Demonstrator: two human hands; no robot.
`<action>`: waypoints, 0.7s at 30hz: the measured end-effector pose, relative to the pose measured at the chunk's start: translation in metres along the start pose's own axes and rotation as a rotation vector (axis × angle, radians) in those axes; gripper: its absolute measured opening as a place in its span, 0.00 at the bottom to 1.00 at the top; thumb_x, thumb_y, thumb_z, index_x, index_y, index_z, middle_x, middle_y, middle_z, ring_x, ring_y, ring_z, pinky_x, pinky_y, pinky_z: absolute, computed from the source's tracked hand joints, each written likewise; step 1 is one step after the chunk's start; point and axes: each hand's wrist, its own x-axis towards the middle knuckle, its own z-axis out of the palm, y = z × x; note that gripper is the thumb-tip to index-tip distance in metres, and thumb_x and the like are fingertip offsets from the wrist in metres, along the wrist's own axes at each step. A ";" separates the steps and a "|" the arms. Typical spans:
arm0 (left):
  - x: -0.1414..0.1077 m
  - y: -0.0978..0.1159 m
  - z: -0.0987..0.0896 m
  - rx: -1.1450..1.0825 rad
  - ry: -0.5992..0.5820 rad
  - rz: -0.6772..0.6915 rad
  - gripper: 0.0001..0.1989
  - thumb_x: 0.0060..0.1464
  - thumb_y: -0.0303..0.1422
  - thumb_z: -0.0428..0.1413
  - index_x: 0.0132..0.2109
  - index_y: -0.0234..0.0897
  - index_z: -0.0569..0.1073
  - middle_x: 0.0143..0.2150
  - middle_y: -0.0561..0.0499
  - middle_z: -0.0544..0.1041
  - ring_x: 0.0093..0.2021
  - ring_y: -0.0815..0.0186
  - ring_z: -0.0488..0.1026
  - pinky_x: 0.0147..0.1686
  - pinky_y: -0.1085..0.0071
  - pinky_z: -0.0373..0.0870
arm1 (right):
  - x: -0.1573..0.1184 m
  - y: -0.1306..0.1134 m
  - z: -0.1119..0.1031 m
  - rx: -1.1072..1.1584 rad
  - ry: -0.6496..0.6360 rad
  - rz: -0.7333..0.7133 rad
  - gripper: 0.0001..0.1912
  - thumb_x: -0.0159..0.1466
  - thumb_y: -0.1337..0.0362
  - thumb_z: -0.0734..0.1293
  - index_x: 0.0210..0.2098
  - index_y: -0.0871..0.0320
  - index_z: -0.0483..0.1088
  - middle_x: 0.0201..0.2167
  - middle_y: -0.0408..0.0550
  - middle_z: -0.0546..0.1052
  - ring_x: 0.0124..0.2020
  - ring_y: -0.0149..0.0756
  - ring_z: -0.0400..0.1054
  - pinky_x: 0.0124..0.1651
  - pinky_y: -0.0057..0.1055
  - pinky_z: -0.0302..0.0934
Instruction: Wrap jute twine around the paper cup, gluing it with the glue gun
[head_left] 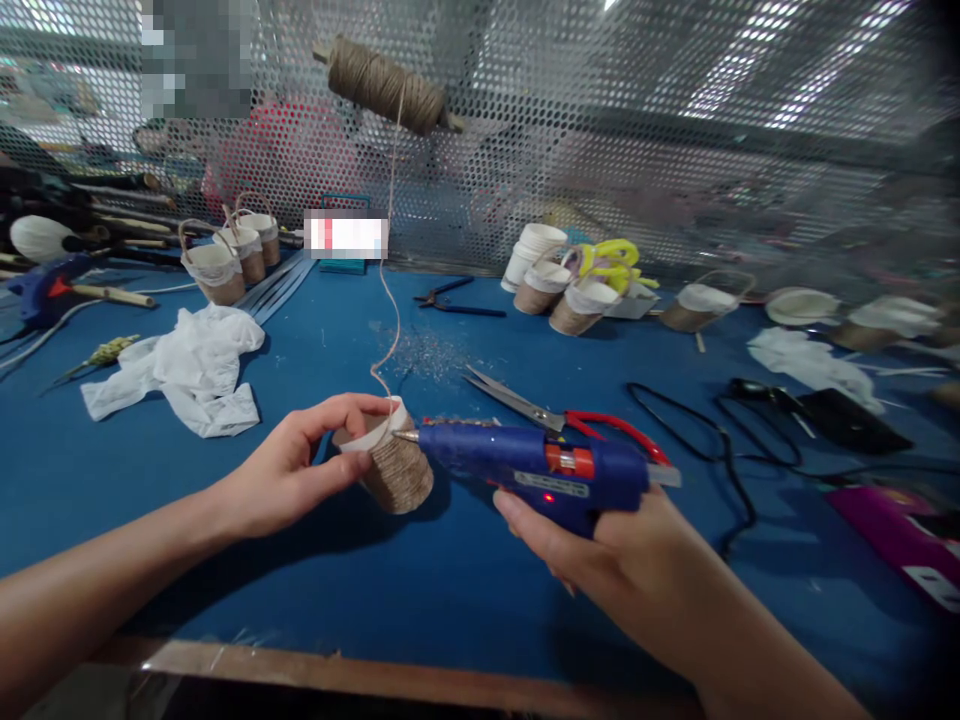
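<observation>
My left hand (300, 462) grips a small white cup wrapped in brown twine (401, 475) by its rim, fingers at the opening. The cup is tilted, its mouth toward the upper left. In my right hand (600, 550) is a blue glue gun (487, 455) with a red light lit, its metal nozzle at the cup's side just below the rim. A strand of twine (395, 310) runs from the cup's rim up to a twine spool (386, 85) hanging by the mesh.
Red-handled scissors (547, 415) lie behind the glue gun, with pliers (461, 300) farther back. White cloth (187, 370) and another glue gun (56, 290) are at left. Several twine-wrapped cups (540, 290) stand along the back. Black cable (720, 440) curls at right.
</observation>
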 end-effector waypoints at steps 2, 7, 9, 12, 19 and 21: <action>0.000 0.000 0.000 0.010 -0.004 0.002 0.09 0.54 0.33 0.52 0.28 0.36 0.63 0.54 0.41 0.70 0.57 0.54 0.63 0.54 0.59 0.58 | -0.002 -0.001 0.002 0.000 -0.005 -0.032 0.15 0.58 0.59 0.61 0.16 0.52 0.61 0.11 0.41 0.66 0.16 0.33 0.62 0.20 0.30 0.59; 0.000 0.001 0.000 0.028 -0.002 -0.011 0.10 0.54 0.34 0.51 0.27 0.36 0.63 0.55 0.42 0.70 0.58 0.54 0.63 0.54 0.60 0.59 | -0.002 0.003 0.004 -0.009 0.001 -0.004 0.15 0.57 0.58 0.61 0.16 0.52 0.62 0.09 0.39 0.64 0.13 0.32 0.59 0.18 0.30 0.57; 0.000 0.002 0.000 0.017 0.001 -0.014 0.10 0.54 0.34 0.52 0.27 0.37 0.62 0.54 0.42 0.71 0.58 0.54 0.63 0.53 0.60 0.59 | 0.000 0.006 0.003 0.011 0.009 0.038 0.17 0.57 0.57 0.62 0.14 0.51 0.59 0.06 0.38 0.61 0.10 0.31 0.57 0.16 0.30 0.56; 0.001 0.002 0.000 0.005 0.006 -0.016 0.10 0.53 0.34 0.52 0.27 0.37 0.63 0.53 0.43 0.71 0.57 0.53 0.63 0.53 0.60 0.60 | 0.005 0.010 0.000 0.049 -0.034 0.112 0.20 0.57 0.55 0.62 0.13 0.51 0.57 0.06 0.38 0.62 0.09 0.30 0.57 0.15 0.29 0.56; 0.000 0.000 -0.001 0.029 -0.011 0.008 0.08 0.54 0.33 0.52 0.28 0.36 0.64 0.54 0.43 0.70 0.58 0.55 0.62 0.54 0.61 0.59 | 0.015 0.007 -0.003 0.150 -0.094 0.240 0.20 0.58 0.54 0.61 0.13 0.52 0.57 0.08 0.39 0.63 0.11 0.30 0.60 0.17 0.28 0.58; -0.001 0.000 -0.001 0.038 -0.019 0.015 0.08 0.55 0.33 0.51 0.29 0.36 0.64 0.55 0.43 0.69 0.58 0.55 0.62 0.54 0.61 0.59 | 0.017 0.007 -0.003 0.158 -0.093 0.255 0.19 0.57 0.54 0.62 0.14 0.53 0.56 0.08 0.39 0.63 0.11 0.30 0.60 0.17 0.28 0.58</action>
